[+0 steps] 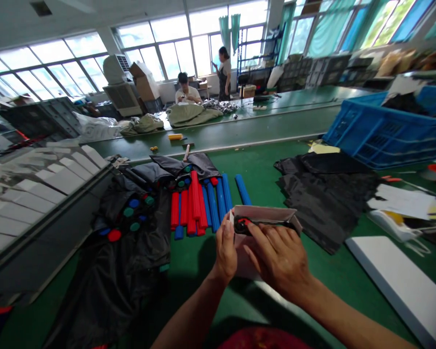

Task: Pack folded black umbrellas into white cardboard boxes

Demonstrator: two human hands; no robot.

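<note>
My left hand (pixel 225 249) grips the left side of a small open white cardboard box (pixel 265 214) held above the green table. My right hand (pixel 278 254) lies over the box's front, fingers curled onto a black tool with a red part (pixel 244 224) that sits in the box's mouth. Just beyond the box lie several red and blue ribbed foam tubes (pixel 199 203) side by side.
Black fabric bags (pixel 131 242) with coloured tube ends lie at left, more black fabric (pixel 327 194) at right. A blue crate (pixel 381 131), papers (pixel 407 201) and a white board (pixel 399 286) stand right. Stacked white boxes (pixel 32 189) fill the left. Two people work at a far table.
</note>
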